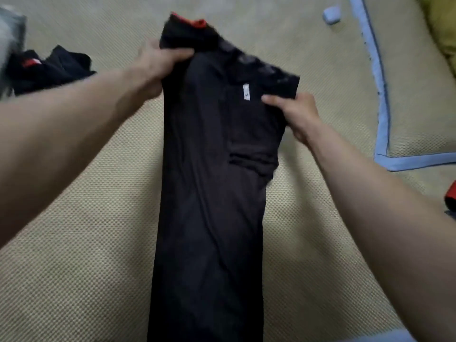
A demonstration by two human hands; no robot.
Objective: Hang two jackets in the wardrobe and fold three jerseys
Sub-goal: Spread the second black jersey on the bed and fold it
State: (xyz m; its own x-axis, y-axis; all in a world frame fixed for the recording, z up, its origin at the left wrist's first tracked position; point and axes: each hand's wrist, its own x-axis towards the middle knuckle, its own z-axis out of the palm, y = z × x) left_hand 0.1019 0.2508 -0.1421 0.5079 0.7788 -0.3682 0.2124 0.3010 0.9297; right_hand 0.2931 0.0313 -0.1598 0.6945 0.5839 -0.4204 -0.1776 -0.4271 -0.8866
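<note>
Black fabric, thin and limp, is what you have under both hands in the head view: a jersey (pixel 209 169) already narrowed to a long strip, lying on the woven beige mat (pixel 74 267) that carries everything here. Its long axis runs from the near edge of the mat, where the hem passes out of frame, straight away from you toward the far edge, and the collar end with its red trim (pixel 197 22) points away from you, tipped slightly to the left. Your left hand (pixel 158 65) grips the left shoulder just below the collar, thumb laid over the top and fingers curled under the cloth; your right hand (pixel 296 112) pinches the folded right edge just beside the small white label (pixel 246 92), fingers pressed together on the fabric. You look to be in the jersey-folding part of the task, with the side folds made and the lengthwise fold not yet done. The next move, as I judge it, calls for you to keep both grips level and carry the collar end toward you over the hem, or the hem up to the collar, so the strip halves squarely; the cloth is soft enough to skew if one hand leads. A crumpled black and red garment (pixel 47 67) lies near the mat's far left corner, well apart, and whether it is another jersey I cannot tell. A cushion with blue piping (pixel 380 114) lies at the right edge, apart from the jersey
</note>
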